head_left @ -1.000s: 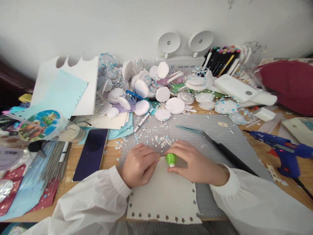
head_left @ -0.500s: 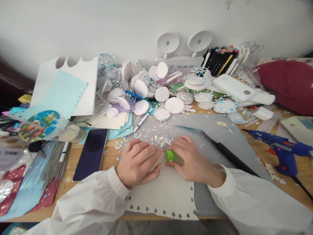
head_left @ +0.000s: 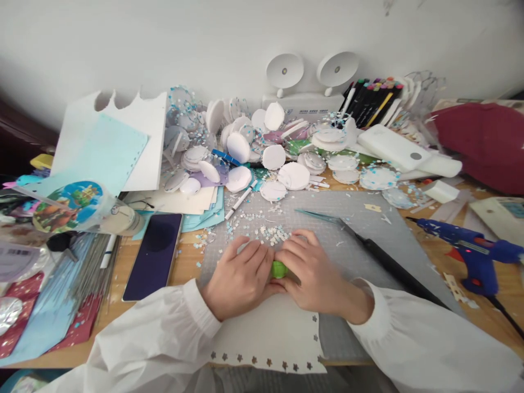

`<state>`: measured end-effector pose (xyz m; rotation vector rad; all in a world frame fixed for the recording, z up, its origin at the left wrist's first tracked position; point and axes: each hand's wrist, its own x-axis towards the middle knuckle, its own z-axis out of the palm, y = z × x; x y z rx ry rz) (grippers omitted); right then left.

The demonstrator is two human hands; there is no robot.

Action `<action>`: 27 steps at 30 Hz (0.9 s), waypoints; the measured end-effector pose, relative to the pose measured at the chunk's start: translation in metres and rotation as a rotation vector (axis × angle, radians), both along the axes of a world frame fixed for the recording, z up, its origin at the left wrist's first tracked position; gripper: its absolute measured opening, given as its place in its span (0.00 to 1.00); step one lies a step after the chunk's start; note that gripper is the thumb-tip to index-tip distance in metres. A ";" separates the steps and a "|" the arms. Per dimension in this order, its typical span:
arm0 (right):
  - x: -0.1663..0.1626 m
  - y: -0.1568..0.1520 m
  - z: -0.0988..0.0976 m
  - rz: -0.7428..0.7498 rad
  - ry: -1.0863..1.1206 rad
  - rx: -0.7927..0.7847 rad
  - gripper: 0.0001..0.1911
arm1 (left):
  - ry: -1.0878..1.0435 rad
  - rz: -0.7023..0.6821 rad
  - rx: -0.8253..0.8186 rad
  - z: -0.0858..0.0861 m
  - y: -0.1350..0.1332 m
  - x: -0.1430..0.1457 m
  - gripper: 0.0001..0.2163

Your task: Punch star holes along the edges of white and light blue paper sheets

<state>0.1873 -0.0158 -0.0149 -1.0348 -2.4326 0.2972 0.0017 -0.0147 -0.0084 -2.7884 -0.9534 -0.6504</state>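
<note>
My right hand [head_left: 313, 270] is closed around a small green craft punch [head_left: 279, 269] near the middle of the mat. Beside it, my left hand [head_left: 241, 275] has its fingers curled over the far part of a cream paper sheet [head_left: 266, 338], its thumb close by the punch. Both hands hide that end of the sheet and most of the punch. Small flower-shaped holes run along the sheet's near and right edges. Tiny white and blue paper flowers [head_left: 270, 233] lie scattered just beyond my fingers.
On the grey cutting mat [head_left: 339, 338] rest black-handled tweezers [head_left: 380, 259]. A blue glue gun [head_left: 470, 240] lies at right, a phone [head_left: 153, 256] at left. White discs [head_left: 295, 176] are heaped along the back, beside markers [head_left: 374, 101]. A decorated cup [head_left: 69, 204] stands left.
My left hand has moved in against the punch, its fingers curling. The punch and my right hand have shifted slightly left and toward me, and the sheet has turned a little.
</note>
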 end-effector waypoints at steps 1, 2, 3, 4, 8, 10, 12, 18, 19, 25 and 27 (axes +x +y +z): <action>0.000 0.000 0.000 -0.003 0.006 0.018 0.04 | 0.011 -0.001 0.012 0.000 -0.001 0.000 0.14; -0.001 0.000 0.000 -0.003 0.011 0.031 0.05 | 0.020 -0.004 0.018 0.000 -0.002 0.001 0.14; -0.001 0.000 0.000 -0.003 0.017 0.039 0.06 | 0.026 -0.005 0.018 0.000 -0.002 0.001 0.13; -0.001 0.000 -0.001 -0.002 0.021 0.040 0.06 | 0.032 -0.005 0.012 0.000 -0.002 0.002 0.13; 0.001 0.004 -0.002 -0.003 0.038 0.016 0.05 | 0.054 0.023 -0.022 -0.001 0.002 0.003 0.15; 0.002 0.006 -0.003 0.000 0.047 0.004 0.03 | 0.072 0.035 -0.021 -0.003 0.004 0.002 0.20; 0.002 0.005 -0.004 0.016 0.053 -0.017 0.03 | 0.087 0.036 -0.009 -0.005 0.005 0.001 0.26; 0.002 0.003 -0.001 0.036 0.108 -0.114 0.10 | 0.070 0.050 0.025 -0.009 0.004 -0.001 0.31; 0.004 0.004 0.000 0.034 0.117 -0.132 0.10 | 0.066 0.055 0.025 -0.009 0.004 -0.001 0.30; 0.016 0.010 0.002 0.039 0.119 -0.209 0.13 | 0.080 0.087 0.012 -0.006 0.007 -0.005 0.29; 0.017 0.010 0.003 0.042 0.114 -0.226 0.13 | 0.081 0.082 0.022 -0.005 0.008 -0.005 0.28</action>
